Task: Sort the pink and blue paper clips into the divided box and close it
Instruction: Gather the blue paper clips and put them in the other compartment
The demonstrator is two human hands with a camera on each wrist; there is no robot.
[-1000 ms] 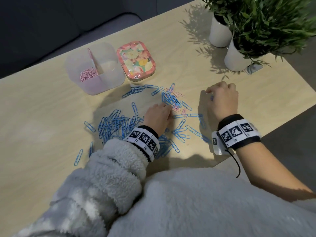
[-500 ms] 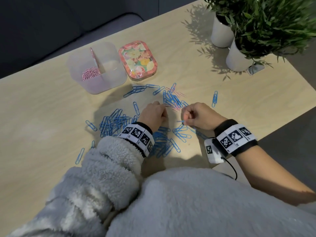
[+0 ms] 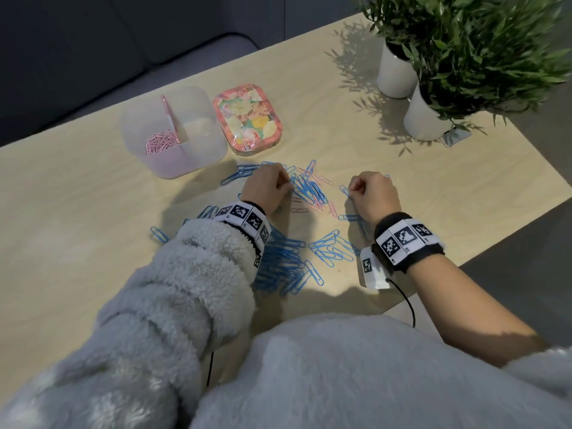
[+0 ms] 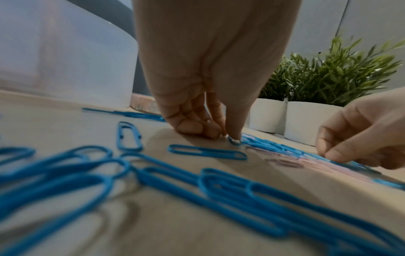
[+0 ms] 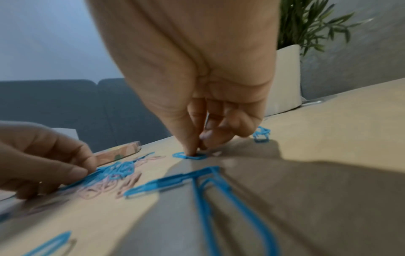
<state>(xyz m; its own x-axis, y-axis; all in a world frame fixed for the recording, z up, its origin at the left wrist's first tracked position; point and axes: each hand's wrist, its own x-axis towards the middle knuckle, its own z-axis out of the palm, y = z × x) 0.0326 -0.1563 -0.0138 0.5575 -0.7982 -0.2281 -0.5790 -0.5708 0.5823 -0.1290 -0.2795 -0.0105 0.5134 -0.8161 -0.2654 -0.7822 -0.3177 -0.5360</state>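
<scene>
The clear divided box [image 3: 198, 150] stands open at the far left, with pink clips [image 3: 159, 142] in its left compartment. Its floral lid [image 3: 247, 119] lies beside it on the right. Blue paper clips [image 3: 281, 261] are scattered over the wooden table [image 3: 77, 227]. A mixed pile of blue and pink clips [image 3: 311, 191] lies between my hands. My left hand [image 4: 230, 136] is curled at the pile's left edge, thumb and forefinger pinching a blue clip [image 4: 234, 141]. My right hand [image 5: 195, 150], right of the pile, pinches a blue clip [image 5: 189, 155] against the table.
Two potted plants in white pots [image 3: 425, 119] stand at the table's far right corner. A dark sofa [image 3: 93, 57] runs behind the table. The table's near right edge [image 3: 495, 243] is close to my right wrist. Fluffy grey sleeves cover my left arm.
My right hand came in from the far right toward the pile and now pinches a clip on the table. My left hand has shifted forward to the pile's left edge.
</scene>
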